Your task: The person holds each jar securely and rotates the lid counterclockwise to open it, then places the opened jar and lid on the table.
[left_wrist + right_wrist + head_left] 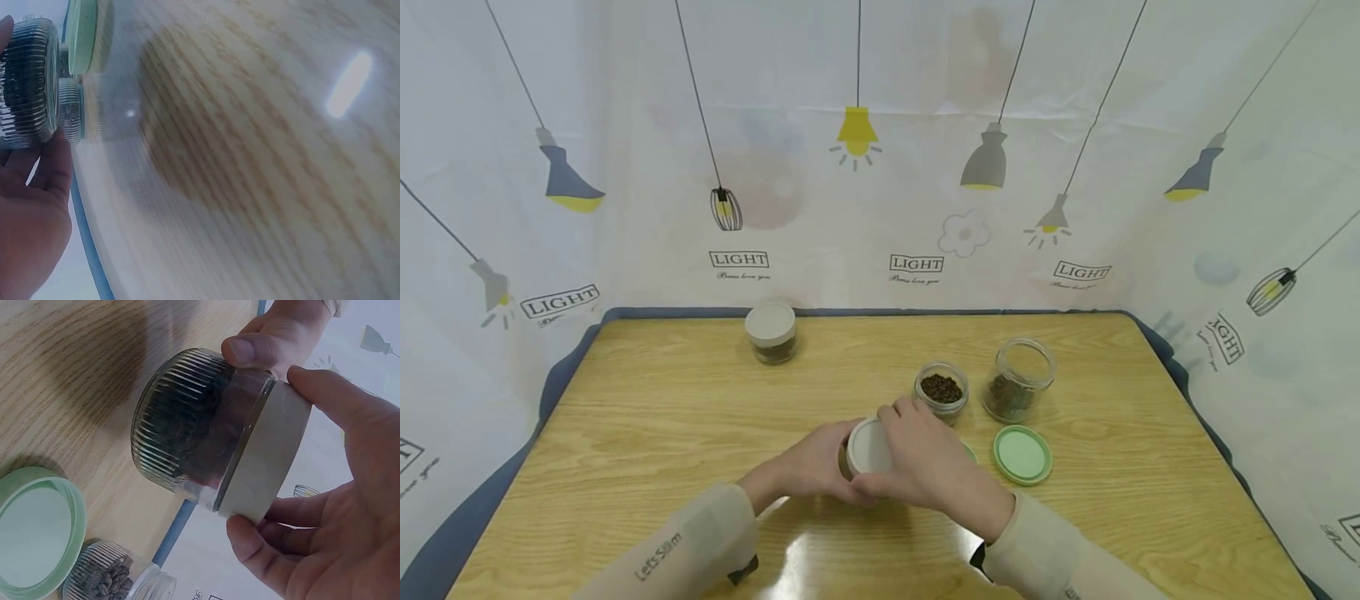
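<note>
A ribbed glass jar (181, 425) with dark contents is held tilted above the wooden table, between both hands. My left hand (816, 462) grips its glass body, thumb on the side near the neck in the right wrist view. With fingers and thumb spread round the rim, my right hand (928, 462) holds the jar's off-white lid (269, 450). The lid sits on the jar mouth. Just beyond the right hand stands a small open glass jar (942, 390) of dark small pieces. A green lid (1022, 455) lies to the right of that hand.
A larger open jar (1017, 387), partly filled with dark pieces, stands at the right. Another jar with an off-white lid (771, 325) stands near the table's back left edge. A second green lid (971, 452) is mostly hidden by the right hand. A printed curtain (820, 208) surrounds the table.
</note>
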A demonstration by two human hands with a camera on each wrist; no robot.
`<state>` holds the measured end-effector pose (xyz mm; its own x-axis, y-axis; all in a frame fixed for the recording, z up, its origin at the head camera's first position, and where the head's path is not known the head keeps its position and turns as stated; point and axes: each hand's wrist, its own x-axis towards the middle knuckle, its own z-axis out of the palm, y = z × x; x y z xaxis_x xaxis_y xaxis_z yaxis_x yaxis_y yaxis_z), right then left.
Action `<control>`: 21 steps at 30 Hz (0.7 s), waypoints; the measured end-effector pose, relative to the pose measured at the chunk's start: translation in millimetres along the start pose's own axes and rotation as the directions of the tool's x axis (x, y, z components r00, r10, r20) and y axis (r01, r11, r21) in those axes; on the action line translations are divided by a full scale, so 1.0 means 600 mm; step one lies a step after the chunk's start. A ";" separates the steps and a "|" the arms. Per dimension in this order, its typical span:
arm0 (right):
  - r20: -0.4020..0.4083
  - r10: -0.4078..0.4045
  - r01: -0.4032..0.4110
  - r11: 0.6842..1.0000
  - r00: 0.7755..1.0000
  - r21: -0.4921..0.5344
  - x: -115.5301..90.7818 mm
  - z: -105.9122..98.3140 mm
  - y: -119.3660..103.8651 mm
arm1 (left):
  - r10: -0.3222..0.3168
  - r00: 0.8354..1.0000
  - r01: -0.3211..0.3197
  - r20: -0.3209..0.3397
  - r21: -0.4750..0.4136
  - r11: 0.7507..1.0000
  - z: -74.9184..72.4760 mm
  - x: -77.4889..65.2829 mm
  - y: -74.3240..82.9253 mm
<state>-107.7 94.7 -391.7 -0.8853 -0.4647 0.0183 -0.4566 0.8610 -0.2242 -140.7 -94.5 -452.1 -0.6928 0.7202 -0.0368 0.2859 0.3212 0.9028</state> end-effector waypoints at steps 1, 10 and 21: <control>0.001 -0.006 0.006 1.000 1.000 -0.001 0.000 0.000 0.001 | -0.001 1.000 0.001 0.001 -0.001 1.000 0.001 0.001 -0.007; 0.050 -0.088 0.088 0.996 0.995 0.011 0.002 -0.002 0.008 | 0.033 0.999 -0.034 0.031 0.047 0.998 0.005 0.006 -0.035; 0.095 -0.197 0.190 0.979 0.976 0.074 0.004 -0.009 0.020 | 0.032 0.997 -0.032 0.068 0.005 0.999 0.004 0.005 -0.036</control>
<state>-115.8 104.8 -389.3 -0.7656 -0.6426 -0.0303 -0.6089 0.7391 -0.2882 -147.5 -97.6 -472.5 -0.6366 0.7703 -0.0375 0.3108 0.3008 0.9016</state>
